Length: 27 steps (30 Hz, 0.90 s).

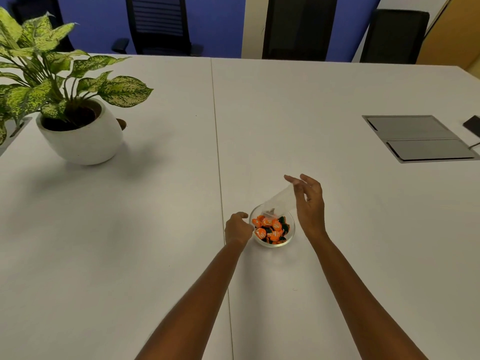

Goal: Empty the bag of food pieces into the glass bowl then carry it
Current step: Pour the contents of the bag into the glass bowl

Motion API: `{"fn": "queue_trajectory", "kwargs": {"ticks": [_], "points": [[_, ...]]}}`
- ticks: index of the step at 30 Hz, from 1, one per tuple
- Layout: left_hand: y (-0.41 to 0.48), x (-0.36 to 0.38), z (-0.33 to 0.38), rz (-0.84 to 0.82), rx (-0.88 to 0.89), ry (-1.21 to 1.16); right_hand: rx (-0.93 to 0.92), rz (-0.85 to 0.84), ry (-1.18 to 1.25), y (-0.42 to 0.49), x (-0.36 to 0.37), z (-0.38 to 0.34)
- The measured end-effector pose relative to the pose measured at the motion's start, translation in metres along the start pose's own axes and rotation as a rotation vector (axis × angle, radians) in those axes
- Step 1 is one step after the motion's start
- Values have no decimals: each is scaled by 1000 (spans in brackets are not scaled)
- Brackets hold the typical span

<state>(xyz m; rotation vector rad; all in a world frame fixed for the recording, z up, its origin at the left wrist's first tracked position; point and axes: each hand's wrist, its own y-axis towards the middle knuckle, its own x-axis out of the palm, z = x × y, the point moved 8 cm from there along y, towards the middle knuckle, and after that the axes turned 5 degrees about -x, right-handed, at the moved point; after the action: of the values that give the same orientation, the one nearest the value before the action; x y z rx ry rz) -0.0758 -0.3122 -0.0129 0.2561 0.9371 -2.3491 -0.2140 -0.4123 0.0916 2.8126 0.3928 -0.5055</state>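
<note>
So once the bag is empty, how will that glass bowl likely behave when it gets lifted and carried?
The glass bowl looks rigid and probably smooth, so it could slip in a loose grip. It is small but filled with wrapped pieces, so likely modest in weight. Its rounded sides and open top suggest tilting could spill pieces; the left hand is beside its rim.

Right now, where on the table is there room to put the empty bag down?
Bare table lies between the potted plant and the left hand, and right of the right hand, below the grey floor-box lid. It is crowded only around the glass bowl, where both hands and the bag meet.
</note>
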Motion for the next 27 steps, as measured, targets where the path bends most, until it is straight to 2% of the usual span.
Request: {"fn": "queue_trajectory", "kwargs": {"ticks": [3,7,9,11,16,19,21,24,27], "points": [[-7,-4,16,48,161,55,166,93,250,-1,-7,4],[-18,-12,36,33,348,-135,499,99,658,-11,-2,21],[-21,-12,41,-64,340,-301,706,73,898,-19,12,28],[-24,-12,42,-170,313,-456,868,64,1039,-29,26,31],[-29,-23,37,-216,338,-636,1070,16,1138,-56,54,33],[-28,-35,29,-122,313,-676,1099,-79,1048,-72,67,37],[-27,-46,23,-25,303,-677,1047,-161,911,-79,72,39],[-24,-65,10,137,284,-644,872,-182,665,-80,75,42],[-20,-81,-5,247,254,-605,692,-151,536,-79,80,35]]}}
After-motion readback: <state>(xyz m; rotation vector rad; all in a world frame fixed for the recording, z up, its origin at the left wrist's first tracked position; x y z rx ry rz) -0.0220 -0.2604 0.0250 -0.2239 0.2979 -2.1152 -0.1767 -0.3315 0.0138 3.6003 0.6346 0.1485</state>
